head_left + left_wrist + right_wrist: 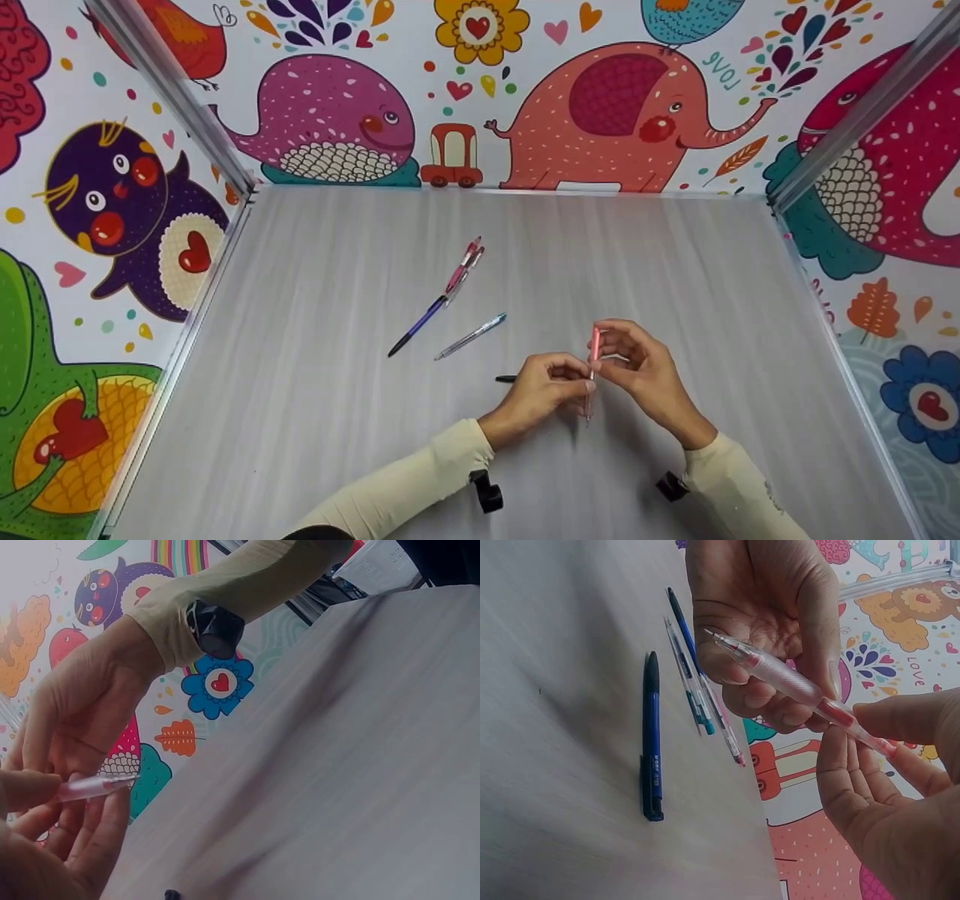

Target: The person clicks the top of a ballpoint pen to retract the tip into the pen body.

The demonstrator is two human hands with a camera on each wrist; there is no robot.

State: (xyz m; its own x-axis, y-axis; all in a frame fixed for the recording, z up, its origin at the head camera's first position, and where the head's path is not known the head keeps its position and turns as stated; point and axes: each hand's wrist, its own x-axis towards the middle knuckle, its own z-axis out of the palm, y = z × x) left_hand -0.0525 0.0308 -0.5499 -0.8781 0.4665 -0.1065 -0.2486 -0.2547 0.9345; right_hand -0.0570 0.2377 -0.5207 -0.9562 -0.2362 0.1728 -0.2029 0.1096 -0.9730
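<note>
A pink pen (596, 346) with a clear grip and a pointed tip is held between both hands over the table. My left hand (541, 390) pinches it around the middle, thumb across the barrel. At the red rear end, my right hand (651, 367) grips it between thumb and fingers. The right wrist view shows the clear grip and tip of the pink pen (784, 681) extending past the left fingers. Below the hands, a dark blue pen (652, 742) lies on the table; in the head view the left hand hides most of it.
On the grey table (322, 247), a clear pen with a blue end (472, 335) lies left of the hands. Further left are a purple-blue pen (417, 325) and a pink-and-clear pen (465, 268), end to end. Cartoon-printed walls with metal rails (847, 112) surround the table.
</note>
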